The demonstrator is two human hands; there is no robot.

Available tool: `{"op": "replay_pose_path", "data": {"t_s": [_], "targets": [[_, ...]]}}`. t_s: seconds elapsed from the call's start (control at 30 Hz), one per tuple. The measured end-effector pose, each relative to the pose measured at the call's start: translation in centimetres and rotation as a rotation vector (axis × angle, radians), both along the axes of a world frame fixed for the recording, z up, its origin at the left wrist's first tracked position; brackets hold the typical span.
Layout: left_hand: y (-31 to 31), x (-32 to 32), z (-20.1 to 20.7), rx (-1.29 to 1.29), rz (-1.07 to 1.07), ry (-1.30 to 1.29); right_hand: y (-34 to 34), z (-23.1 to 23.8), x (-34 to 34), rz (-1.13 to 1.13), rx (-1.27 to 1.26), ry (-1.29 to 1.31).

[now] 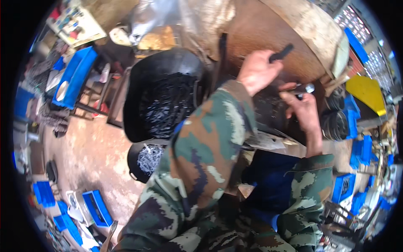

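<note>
My left hand [261,70] is closed on a short dark bar-shaped piece [282,53], whose end sticks out past the fingers over a brown work surface [262,31]. Nearer to me, my right hand [303,112] has its fingers bent around a small shiny metal piece [307,89]; blur hides its exact kind. The two hands are apart, the left one farther out. To the left of my left forearm stands a large black tub [138,90] holding many dark, slim metal pieces [168,107]. My left sleeve covers part of the tub's near side.
A smaller black bucket [133,161] with bright metal pieces stands below the tub. Blue bins [75,77] lie at the left, and more blue bins [344,187] at the right. A yellow panel [366,94] and dark coils [336,126] are to the right of the work surface.
</note>
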State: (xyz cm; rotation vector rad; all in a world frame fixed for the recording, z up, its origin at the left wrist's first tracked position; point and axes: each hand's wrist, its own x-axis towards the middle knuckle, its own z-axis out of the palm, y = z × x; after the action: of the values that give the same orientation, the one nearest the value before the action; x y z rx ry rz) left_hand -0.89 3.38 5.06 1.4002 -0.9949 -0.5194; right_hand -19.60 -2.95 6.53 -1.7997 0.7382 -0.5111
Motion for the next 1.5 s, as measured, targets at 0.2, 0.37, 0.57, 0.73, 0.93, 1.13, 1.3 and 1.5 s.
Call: {"op": "replay_pose_path", "data": {"t_s": [0.2, 0.37, 0.57, 0.73, 0.93, 1.13, 1.3, 1.5], "targets": [[0.3, 0.8, -1.1, 0.111, -0.128, -0.085, 3.1, -1.2, -3.5, 0.394, -0.571, -0.002], [0.6, 1.7, -2.5, 0.222, -0.142, -0.306, 5.3, -3.5, -5.3, 0.449, -0.629, 0.218], [0.4, 2.0, -4.2, 0.458, -0.205, -0.535, 4.8, -4.2, -5.9, 0.506, -0.412, 0.174], [0.3, 3.2, -6.5, 0.553, -0.313, -0.528, 2.9, -1.5, -4.5, 0.21, -0.113, 0.174], [-1.0, 3.4, -7.2, 0.493, -0.281, -0.497, 0.0, -1.6, -2.6, -0.27, 0.347, -0.146], [0.0, 0.8, -2.7, 0.354, -0.368, 0.114, -0.2, -2.8, 0.3, -0.357, 0.519, -0.367], [0.1, -1.6, -1.3, 0.282, -0.489, 0.308, 0.6, -1.6, 0.9, -0.333, 0.461, -0.47], [0.0, -0.4, -1.7, 0.339, -0.398, 0.123, 0.4, -1.4, 0.1, -0.385, 0.426, -0.482]]}}
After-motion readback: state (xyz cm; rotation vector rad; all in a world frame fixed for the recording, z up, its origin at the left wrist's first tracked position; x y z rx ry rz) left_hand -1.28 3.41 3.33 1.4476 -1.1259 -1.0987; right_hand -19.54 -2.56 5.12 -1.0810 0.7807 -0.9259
